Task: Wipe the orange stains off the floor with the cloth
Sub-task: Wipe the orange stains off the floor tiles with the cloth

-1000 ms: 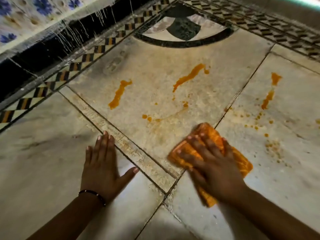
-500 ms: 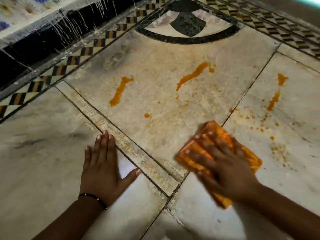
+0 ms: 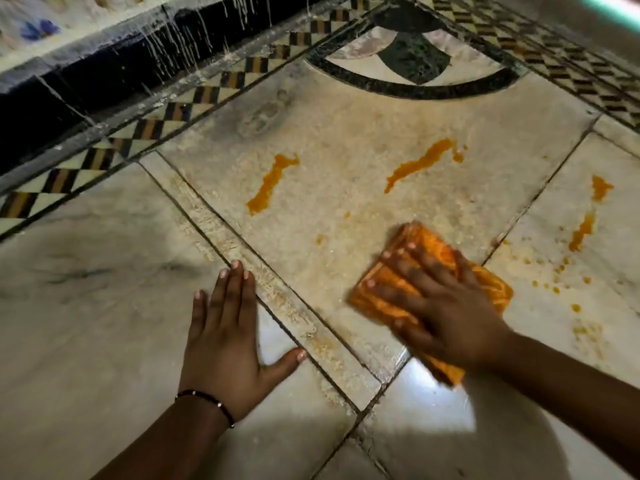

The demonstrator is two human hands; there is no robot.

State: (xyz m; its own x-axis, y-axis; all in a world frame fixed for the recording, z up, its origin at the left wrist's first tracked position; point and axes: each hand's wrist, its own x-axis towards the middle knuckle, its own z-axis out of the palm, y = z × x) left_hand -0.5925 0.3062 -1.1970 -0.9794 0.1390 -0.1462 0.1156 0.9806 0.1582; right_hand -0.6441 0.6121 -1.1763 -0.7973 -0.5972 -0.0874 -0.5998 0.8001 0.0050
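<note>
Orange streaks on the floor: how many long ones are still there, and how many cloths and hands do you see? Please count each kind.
Long orange streaks: 4
Orange cloth: 1
Hands: 2, left hand flat on the floor, right hand pressing the cloth
Total: 7
Small orange drops are not counted.

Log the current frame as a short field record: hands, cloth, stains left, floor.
left hand: flat on the floor, fingers straight, holding nothing
right hand: fingers spread, pressing the cloth down
cloth: orange, folded, flat on the floor under the right hand
stains left: left streak; middle streak; right streak with a blot above and small drops below
floor: pale stone slabs with dark joints
task: not finished
</note>
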